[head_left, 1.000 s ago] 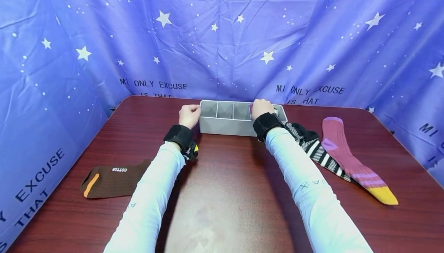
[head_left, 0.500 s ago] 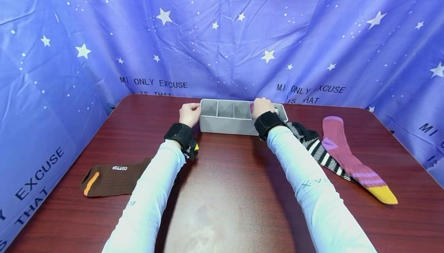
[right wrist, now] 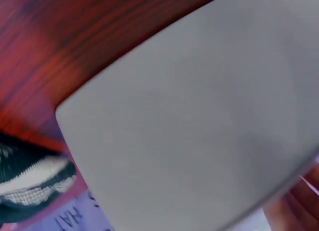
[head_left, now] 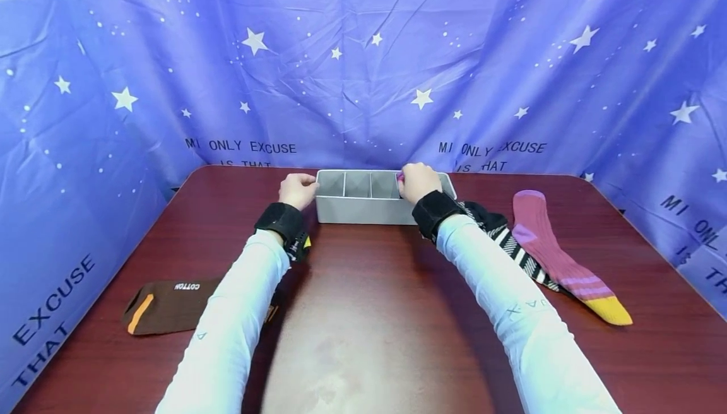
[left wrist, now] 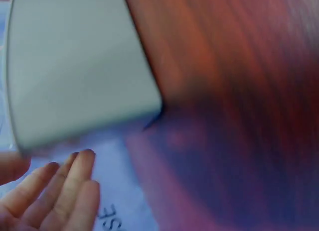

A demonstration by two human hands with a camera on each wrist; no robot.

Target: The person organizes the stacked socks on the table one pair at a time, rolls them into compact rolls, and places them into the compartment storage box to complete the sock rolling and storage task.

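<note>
- While both your arms reach ahead, the gray box point(head_left: 363, 210) sits at the back of the table point(head_left: 352, 300), near the starry curtain point(head_left: 307, 79), long side toward you.
- Three compartments show at its left; your right hand point(head_left: 421, 182) blocks most of the right part.
- Purple fabric point(head_left: 401, 177) pokes out on that hand's left side, at the box rim.
- Right of the box, the striped sock point(head_left: 518, 250) slants toward you, one end just beside the box; your right sleeve point(head_left: 522, 294) blocks part of it.
- Maroon sock point(head_left: 548, 243), yellow toe, lies partly over the striped sock.
- Brown sock point(head_left: 170, 308), orange patch and "COTTON" lettering, lies flat at left, well apart from the box; your left sleeve point(head_left: 238, 300) crosses in front and hides part.
- Black wristband point(head_left: 279, 219) on your left wrist, another on your right.
- Left arm stretched forward; your left hand point(head_left: 298, 190) is at the box's left end, thumb by the rim corner, fingers relaxed and loosely extended. Can't tell if all fingertips touch.
- Right arm angled inward; back of the hand up, fingers bent down at the box. Fingertips hidden, so can't tell whether you grip the fabric or press it.
</note>
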